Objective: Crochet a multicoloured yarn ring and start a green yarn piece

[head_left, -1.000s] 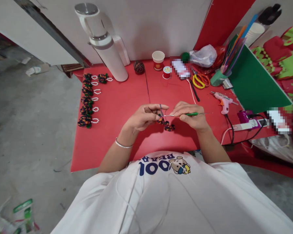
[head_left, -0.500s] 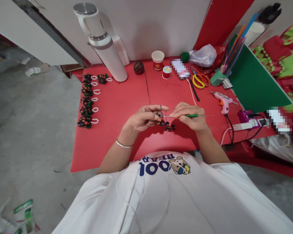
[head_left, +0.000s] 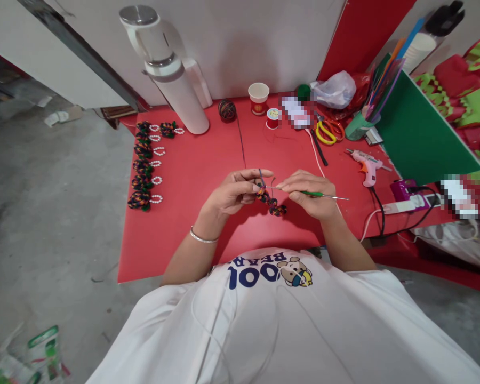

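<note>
My left hand (head_left: 238, 193) pinches a small dark multicoloured crochet piece (head_left: 272, 202), which hangs in a curl below the fingers. Over the raised index finger runs a strand of yarn (head_left: 242, 143) that leads back to a dark yarn ball (head_left: 227, 110). My right hand (head_left: 312, 193) is closed around a crochet hook (head_left: 314, 194) with a green grip. The hook's thin metal tip points left and meets the crochet piece by my left fingertips. Its rear end sticks out to the right, past my hand.
Several finished crochet pieces with white bead loops (head_left: 140, 181) line the red table's (head_left: 176, 234) left side. Behind stand a white flask (head_left: 180, 85), paper cup (head_left: 258, 98) and red thread spool (head_left: 272, 118). Rightward are scissors (head_left: 326, 132), a pink glue gun (head_left: 368, 166) and a purple power strip (head_left: 408, 194).
My right hand has turned slightly, so the hook's rear end now dips lower to the right. The left fingers have shifted a little while keeping hold of the crochet piece.
</note>
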Demonstrator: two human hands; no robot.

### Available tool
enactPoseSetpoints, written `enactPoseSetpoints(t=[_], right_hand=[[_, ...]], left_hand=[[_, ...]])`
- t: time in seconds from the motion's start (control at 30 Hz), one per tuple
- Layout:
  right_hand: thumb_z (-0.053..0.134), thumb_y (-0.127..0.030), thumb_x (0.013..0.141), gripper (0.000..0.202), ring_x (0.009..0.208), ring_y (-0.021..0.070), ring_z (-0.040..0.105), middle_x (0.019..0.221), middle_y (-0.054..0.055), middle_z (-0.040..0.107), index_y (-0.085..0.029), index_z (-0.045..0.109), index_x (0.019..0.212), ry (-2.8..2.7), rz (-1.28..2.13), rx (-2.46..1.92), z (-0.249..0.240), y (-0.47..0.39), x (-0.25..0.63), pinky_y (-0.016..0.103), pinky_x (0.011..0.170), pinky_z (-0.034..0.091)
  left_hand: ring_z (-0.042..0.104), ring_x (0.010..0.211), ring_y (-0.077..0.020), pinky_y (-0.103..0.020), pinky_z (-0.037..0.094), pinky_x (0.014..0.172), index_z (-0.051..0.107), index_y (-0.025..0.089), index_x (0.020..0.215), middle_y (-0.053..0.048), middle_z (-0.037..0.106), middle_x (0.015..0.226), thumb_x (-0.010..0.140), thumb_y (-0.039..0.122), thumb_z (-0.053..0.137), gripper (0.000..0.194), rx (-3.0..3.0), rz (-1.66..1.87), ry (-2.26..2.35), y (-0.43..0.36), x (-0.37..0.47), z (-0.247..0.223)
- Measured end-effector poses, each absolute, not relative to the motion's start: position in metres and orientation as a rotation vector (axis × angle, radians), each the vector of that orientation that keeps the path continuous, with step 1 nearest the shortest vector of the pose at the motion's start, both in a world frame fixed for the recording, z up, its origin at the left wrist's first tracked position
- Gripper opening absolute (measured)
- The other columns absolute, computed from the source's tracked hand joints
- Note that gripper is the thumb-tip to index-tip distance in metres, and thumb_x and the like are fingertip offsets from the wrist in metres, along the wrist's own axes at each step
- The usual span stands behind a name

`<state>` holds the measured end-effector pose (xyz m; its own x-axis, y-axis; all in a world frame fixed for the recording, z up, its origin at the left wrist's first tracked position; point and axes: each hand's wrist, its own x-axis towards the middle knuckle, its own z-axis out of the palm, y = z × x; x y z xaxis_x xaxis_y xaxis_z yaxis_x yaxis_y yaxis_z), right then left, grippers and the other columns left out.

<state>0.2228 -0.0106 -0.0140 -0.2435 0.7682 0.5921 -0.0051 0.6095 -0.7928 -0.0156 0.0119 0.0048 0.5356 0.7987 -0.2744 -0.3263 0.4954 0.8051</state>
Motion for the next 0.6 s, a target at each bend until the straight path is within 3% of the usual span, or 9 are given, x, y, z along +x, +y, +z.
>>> enactPoseSetpoints(t=[0.17,0.33,0.6], right_hand=[[0.080,-0.044,0.094,0.015,0.084,0.0195,0.081,0.096,0.003,0.088,-0.032,0.088,0.098,-1.463,1.034,-0.751,-0.018,-0.015,0.223,0.036,0.076,0.066],[0.091,-0.062,0.076,0.038,0.057,0.0119,0.069,0.077,0.002,0.084,-0.025,0.084,0.084,-1.045,1.355,-0.863,-0.029,-0.015,0.212,0.023,0.050,0.057],[0.096,-0.061,0.068,0.042,0.058,0.0091,0.069,0.079,0.000,0.084,-0.025,0.081,0.084,-0.749,1.458,-0.897,-0.040,-0.013,0.198,0.019,0.052,0.056]], left_hand=[[0.043,0.047,-0.0029,-0.020,0.024,0.045,0.088,0.016,0.098,-0.001,0.069,0.068,0.056,0.013,0.087,0.041,0.861,0.880,0.811,0.010,-0.008,0.002],[0.044,0.048,-0.0039,-0.022,0.028,0.046,0.087,0.016,0.096,0.000,0.068,0.068,0.055,0.014,0.088,0.041,0.923,0.960,0.854,0.010,-0.002,0.000],[0.039,0.046,-0.0025,-0.022,0.026,0.044,0.086,0.015,0.102,0.002,0.066,0.069,0.060,0.018,0.091,0.042,0.919,0.956,0.872,0.006,0.005,-0.006]])
